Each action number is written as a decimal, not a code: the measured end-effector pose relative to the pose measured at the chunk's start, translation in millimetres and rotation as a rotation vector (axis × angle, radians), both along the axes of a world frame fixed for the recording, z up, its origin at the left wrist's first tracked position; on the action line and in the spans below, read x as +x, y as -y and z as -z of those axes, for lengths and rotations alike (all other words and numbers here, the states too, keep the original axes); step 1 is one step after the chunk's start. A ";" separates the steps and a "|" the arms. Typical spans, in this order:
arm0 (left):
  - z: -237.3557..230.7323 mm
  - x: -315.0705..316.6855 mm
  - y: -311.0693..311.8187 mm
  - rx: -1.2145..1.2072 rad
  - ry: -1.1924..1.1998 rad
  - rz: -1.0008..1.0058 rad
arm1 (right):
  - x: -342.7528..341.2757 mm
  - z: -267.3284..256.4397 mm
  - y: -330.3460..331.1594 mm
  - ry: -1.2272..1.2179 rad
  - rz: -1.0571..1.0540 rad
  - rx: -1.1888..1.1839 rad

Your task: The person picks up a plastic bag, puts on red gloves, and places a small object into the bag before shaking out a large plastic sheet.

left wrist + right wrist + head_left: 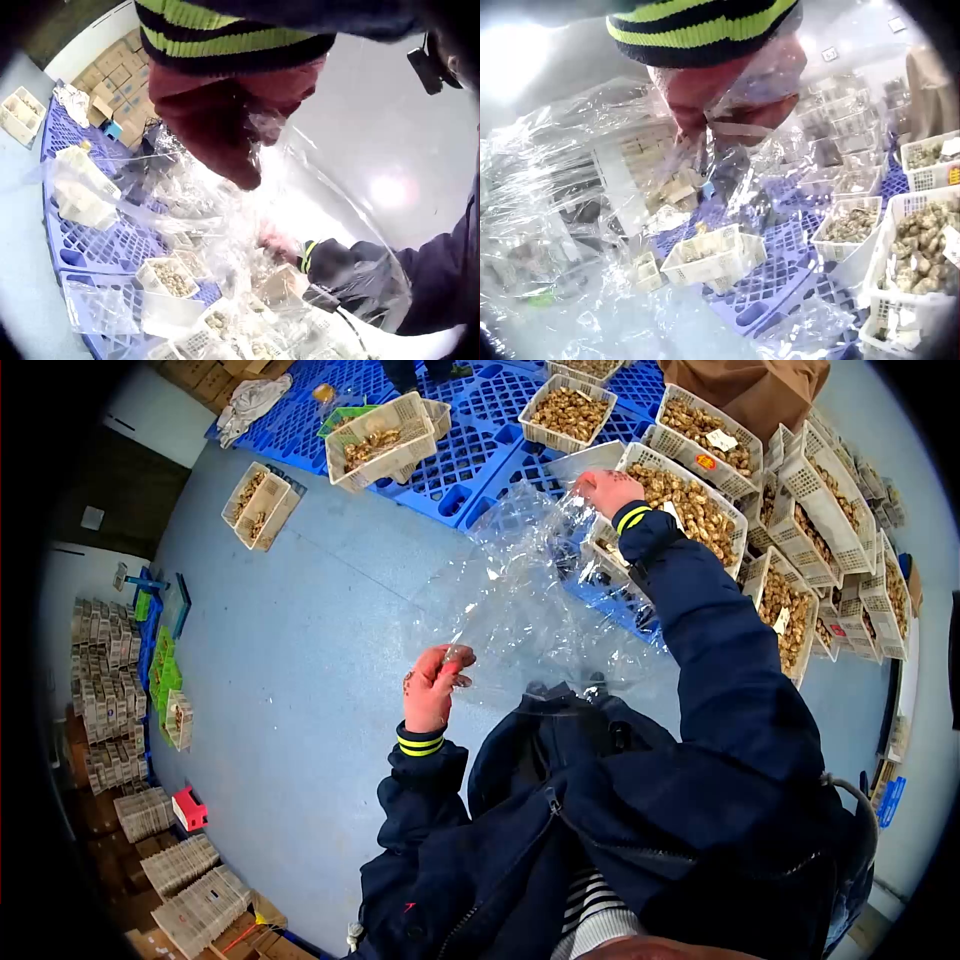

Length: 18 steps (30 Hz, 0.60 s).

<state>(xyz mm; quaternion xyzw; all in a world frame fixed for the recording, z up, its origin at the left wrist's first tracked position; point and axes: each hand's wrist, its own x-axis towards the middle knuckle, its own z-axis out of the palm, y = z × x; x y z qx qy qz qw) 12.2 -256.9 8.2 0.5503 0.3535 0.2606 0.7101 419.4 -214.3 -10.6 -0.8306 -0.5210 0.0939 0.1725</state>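
Note:
A large, thin clear plastic bag (530, 595) spreads crumpled between my two hands, over the floor and the person's shoes. My left hand (432, 686) pinches its near left side with curled fingers. Higher and to the right, my right hand (610, 491) grips the far edge with thumb and fingers, beside a white basket (738, 565) of brown lumpy pieces. In the left wrist view the left hand (225, 124) has film around its fingertips. Glossy film also covers part of the right hand (727, 97) in the right wrist view.
Blue pallets (460, 450) carry several filled baskets ahead. More baskets (825, 500) stack up at the right. A partly filled basket (262, 507) stands on the blue-grey floor (310, 610). Stacked crates (105, 690) line the left wall, near a red-and-white box (189, 809).

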 end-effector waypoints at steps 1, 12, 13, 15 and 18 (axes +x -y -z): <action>0.7 -2.9 1.0 -0.004 -0.004 0.004 | 1.4 0.4 3.0 -0.020 -0.013 -0.025; -59.9 89.3 -21.5 1.201 -0.808 -0.259 | -113.5 -28.7 4.1 0.208 -0.308 0.083; -63.8 106.2 -25.8 1.356 -0.968 -0.164 | -130.1 -43.7 14.4 0.190 -0.367 0.130; -18.8 117.6 -48.2 1.268 -0.878 -0.164 | -141.2 -61.4 33.0 0.085 -0.442 0.218; -2.3 87.8 -65.5 1.125 -0.677 -0.185 | -133.5 -88.8 83.4 0.130 -0.444 0.072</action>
